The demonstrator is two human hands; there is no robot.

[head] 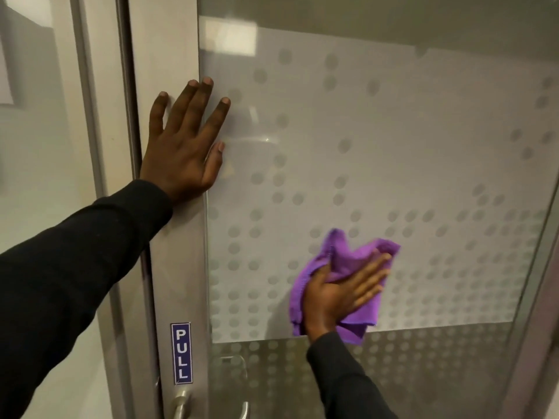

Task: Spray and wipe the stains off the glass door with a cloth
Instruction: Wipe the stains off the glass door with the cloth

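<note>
The glass door [393,140] fills the view, its pane frosted and covered with a pattern of grey dots. My right hand [338,294] presses a purple cloth [341,258] flat against the lower middle of the pane, fingers spread and pointing up to the right. My left hand [184,140] lies flat and empty on the door's metal frame [178,267], fingers apart, with the fingertips reaching onto the glass edge. No spray bottle is in view.
A blue PULL sign [181,353] sits on the frame, with a metal door handle [181,403] below it at the bottom edge. A second frosted panel [45,176] stands to the left of the door. The door's right frame [538,297] slants down the right side.
</note>
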